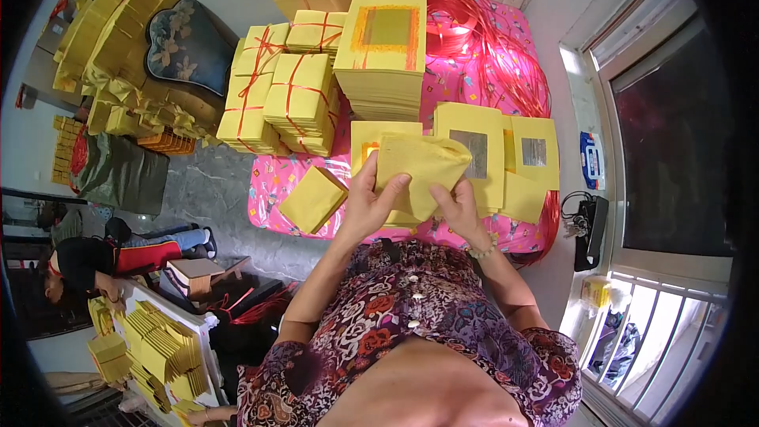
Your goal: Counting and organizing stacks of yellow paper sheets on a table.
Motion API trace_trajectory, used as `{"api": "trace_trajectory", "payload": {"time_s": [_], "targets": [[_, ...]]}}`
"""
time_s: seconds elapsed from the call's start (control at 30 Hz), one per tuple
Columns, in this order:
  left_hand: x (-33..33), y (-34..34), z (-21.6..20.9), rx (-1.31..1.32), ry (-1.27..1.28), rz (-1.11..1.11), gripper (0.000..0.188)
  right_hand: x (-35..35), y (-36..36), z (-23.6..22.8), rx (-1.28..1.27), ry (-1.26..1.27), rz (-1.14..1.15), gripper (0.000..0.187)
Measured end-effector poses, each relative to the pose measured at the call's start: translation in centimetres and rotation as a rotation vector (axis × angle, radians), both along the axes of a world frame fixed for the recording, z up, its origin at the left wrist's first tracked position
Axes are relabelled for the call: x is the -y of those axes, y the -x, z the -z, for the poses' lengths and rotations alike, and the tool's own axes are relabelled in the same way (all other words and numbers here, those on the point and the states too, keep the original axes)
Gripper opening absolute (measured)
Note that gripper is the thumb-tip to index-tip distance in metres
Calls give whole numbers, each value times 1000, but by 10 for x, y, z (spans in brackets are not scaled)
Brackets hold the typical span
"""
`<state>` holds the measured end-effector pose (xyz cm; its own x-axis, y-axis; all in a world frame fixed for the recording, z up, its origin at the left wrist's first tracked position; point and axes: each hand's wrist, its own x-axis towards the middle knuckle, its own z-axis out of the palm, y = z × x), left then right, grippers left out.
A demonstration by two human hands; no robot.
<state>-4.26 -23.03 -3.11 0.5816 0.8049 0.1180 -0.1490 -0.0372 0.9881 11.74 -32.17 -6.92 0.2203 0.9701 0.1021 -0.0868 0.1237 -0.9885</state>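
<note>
Far left: red-tied yellow paper bundles [304, 99] | left hand [370, 204] pinches left edge of bent yellow paper [419, 164], held above pink cloth [265, 204] | right hand [462, 209] pinches its right side | looks like folding; next move needs a gentle, even press

One view: head-worn fisheye, left of a pair, facing steeply down. Wearer's chest [419, 391] nearest, lower edge; left hand [370, 199] and right hand [458, 207] close, near centre; pink cover [270, 194] beyond.
</note>
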Motion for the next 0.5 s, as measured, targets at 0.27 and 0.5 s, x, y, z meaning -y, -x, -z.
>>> {"api": "trace_trajectory", "payload": {"time_s": [0.27,0.5], "targets": [[13,-11,-3,92,82,-46,34,-2,10,2,-113,-95,174,37],[-3,9,65,44,71,-34,28,-7,1,54,45,100,33,32]]}}
